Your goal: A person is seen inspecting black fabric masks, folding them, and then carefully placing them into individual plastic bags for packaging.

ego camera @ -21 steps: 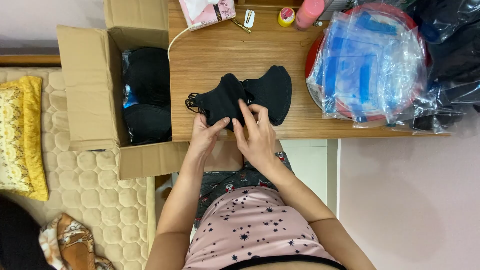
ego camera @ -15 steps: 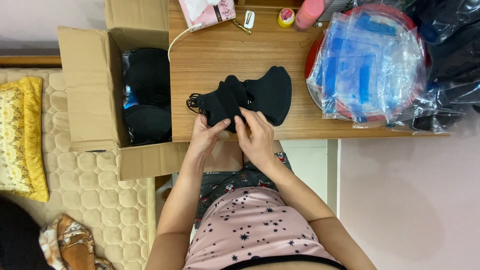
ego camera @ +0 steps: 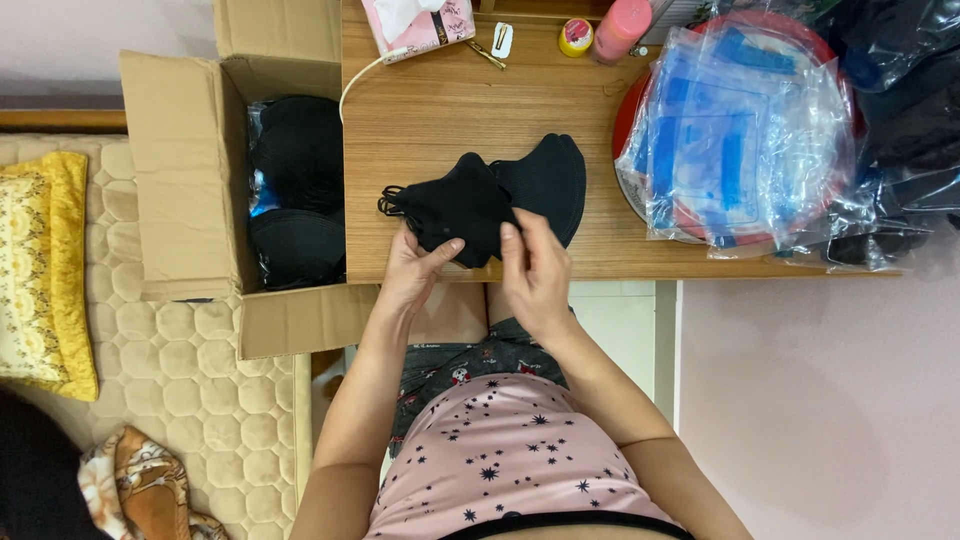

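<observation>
The person sits close to the near edge of the wooden counter (ego camera: 420, 120). The left hand (ego camera: 412, 272) holds the near edge of a black mask (ego camera: 455, 205), with the thumb on top of the cloth, so its grip is closed on it. The right hand (ego camera: 535, 275) is just beside, its fingers (ego camera: 512, 240) bent and touching the same mask at the near right side; I cannot tell if this grip really pinches it. The mask lies on the counter near the edge, partly over a stack of black masks (ego camera: 550, 180). To the left stands an open cardboard box (ego camera: 185, 190) with more black masks inside. To the right, clear plastic bags (ego camera: 740, 140) lie on a red tray (ego camera: 628, 110). At the far edge are a tissue pack (ego camera: 420, 22) and a pink bottle (ego camera: 618, 28).
</observation>
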